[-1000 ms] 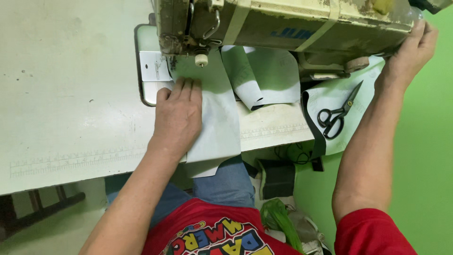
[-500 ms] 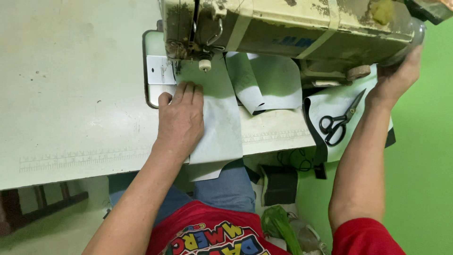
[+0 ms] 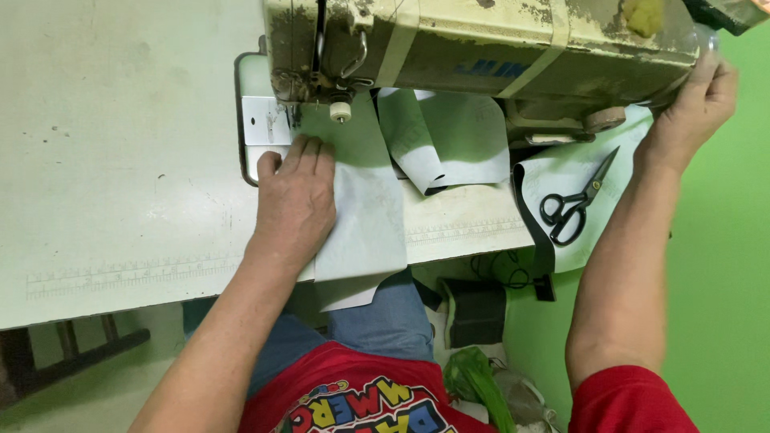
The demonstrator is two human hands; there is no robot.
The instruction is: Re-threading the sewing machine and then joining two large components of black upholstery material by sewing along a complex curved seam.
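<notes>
A pale, scuffed table (image 3: 120, 160) fills the left and middle of the view, with a printed ruler strip along its near edge. The wall or floor on the right is bright green. Under the table, dark cables and a black box sit near the person's blue-trousered knees.

1 worn cream sewing machine (image 3: 481, 40) stands across the far side of the table. 1 pair of black-handled scissors (image 3: 573, 207) lies on a white fabric piece (image 3: 585, 160) at the right end of the table. 1 pale green fabric strip (image 3: 365, 208) runs from under the needle area toward the near edge and hangs over it. 1 more folded pale piece (image 3: 449, 140) lies just right of it, below the machine's arm.

The left hand (image 3: 295, 204) lies flat and open, palm down, fingers together and pointing far, pressing the left edge of the green strip just near the presser foot. The right hand (image 3: 698, 100) reaches to the far right end of the machine, fingers curled around the handwheel there, forearm stretched out straight.
</notes>
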